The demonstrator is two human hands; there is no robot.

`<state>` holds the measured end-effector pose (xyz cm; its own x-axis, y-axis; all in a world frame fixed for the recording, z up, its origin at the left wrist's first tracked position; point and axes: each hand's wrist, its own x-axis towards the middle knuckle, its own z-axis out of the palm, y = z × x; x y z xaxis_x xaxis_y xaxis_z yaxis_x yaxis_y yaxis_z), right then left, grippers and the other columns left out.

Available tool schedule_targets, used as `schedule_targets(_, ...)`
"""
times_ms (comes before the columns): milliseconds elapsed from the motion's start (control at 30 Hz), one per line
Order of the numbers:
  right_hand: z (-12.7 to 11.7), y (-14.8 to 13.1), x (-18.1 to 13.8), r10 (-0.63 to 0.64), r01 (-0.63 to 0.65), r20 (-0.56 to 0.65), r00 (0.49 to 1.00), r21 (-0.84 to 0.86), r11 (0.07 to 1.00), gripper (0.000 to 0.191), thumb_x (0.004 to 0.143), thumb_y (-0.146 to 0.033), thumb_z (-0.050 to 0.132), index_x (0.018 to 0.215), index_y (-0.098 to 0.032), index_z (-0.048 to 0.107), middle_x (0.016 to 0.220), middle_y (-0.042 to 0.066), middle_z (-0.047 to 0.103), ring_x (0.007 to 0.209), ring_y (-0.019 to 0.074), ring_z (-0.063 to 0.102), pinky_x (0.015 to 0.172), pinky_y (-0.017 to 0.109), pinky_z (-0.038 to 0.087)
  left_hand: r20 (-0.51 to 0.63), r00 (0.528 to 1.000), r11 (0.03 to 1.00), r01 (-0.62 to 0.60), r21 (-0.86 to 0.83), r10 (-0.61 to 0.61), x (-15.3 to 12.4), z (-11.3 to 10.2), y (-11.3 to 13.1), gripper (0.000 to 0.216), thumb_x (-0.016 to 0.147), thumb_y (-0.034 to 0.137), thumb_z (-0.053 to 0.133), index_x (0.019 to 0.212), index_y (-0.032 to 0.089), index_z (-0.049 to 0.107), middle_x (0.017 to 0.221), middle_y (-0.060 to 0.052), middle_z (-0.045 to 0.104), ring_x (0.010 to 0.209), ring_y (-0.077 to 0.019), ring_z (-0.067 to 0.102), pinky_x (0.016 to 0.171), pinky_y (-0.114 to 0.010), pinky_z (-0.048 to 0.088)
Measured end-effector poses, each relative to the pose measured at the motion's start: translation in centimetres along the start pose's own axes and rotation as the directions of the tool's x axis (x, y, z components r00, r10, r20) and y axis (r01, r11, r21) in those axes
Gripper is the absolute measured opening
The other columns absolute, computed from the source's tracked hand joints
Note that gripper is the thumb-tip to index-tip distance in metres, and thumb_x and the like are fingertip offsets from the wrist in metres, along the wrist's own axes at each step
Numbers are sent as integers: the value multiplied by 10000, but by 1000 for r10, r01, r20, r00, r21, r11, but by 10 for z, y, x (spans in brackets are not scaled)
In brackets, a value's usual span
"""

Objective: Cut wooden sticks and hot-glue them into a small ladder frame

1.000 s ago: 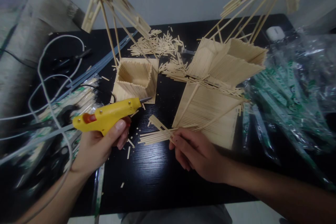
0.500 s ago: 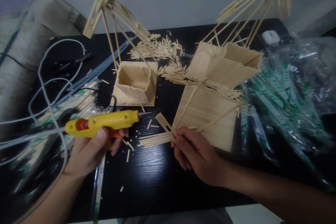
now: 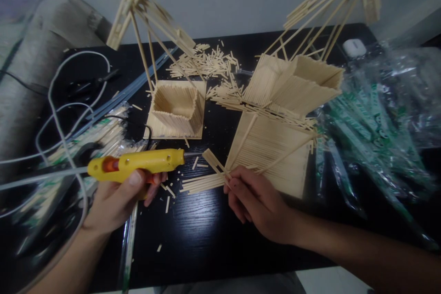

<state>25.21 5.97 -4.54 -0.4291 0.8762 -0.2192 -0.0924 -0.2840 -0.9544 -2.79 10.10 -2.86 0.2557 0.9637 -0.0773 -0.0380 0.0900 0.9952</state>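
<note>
My left hand [image 3: 126, 197] is wrapped round a yellow hot glue gun [image 3: 138, 165], its metal nozzle pointing right. A glue stick [image 3: 65, 174] runs out of the gun's back end. Between the fingertips of my right hand [image 3: 253, 197] is a small flat piece made of joined wooden sticks [image 3: 213, 161]. The nozzle tip is right beside that piece's far end; I cannot tell whether they touch. Several loose sticks [image 3: 203, 183] lie under and left of my right fingers. Behind that hand lies a square panel of sticks [image 3: 272, 147].
A square stick box on a base [image 3: 177, 119] stands at the back left, with a stick frame [image 3: 144, 4] above it. At the right are stick boxes [image 3: 306, 82] and plastic wrappers [image 3: 379, 115]. Cut stick pieces [image 3: 206, 62] are heaped behind. A white cable [image 3: 51, 96] loops at left.
The glue gun in my left hand has shifted slightly right and down, its nozzle closer to the small stick piece. My right hand stays almost still.
</note>
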Motion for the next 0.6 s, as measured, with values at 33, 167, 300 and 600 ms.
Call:
schedule_targets(33,0,0,0,-3,3,5,1000,0,1000,373,1123,-493,431,911,-204,530,568,-73,511,447,78,424,443,194,332,1,1000,1000,-2,5,2,0,0,0,402,940,540,680,811,162,724,716,-41,680,409,-103,558,366,-212,461)
schedule_targets(167,-1,2,0,-11,11,13,1000,-3,1000,361,1131,-471,419,925,-198,537,562,-80,504,439,74,410,456,198,336,0,1000,1000,-13,14,13,1,1,0,400,940,536,681,804,161,710,671,-30,666,393,-98,547,375,-210,451)
schedule_targets(300,-2,4,-1,-17,17,3,1000,-25,1000,357,1138,-450,411,930,-193,546,568,-78,506,450,76,427,497,211,368,1,1000,1000,23,17,-23,1,1,0,411,938,550,679,784,169,694,633,-14,642,397,-96,543,380,-206,450)
schedule_targets(600,-1,2,-2,5,-5,29,1000,-8,1000,393,1116,-520,434,928,-197,555,579,-78,490,449,77,413,476,210,332,-14,1000,999,14,33,-14,2,3,1,420,925,555,693,769,165,706,628,-26,645,395,-103,539,374,-221,420)
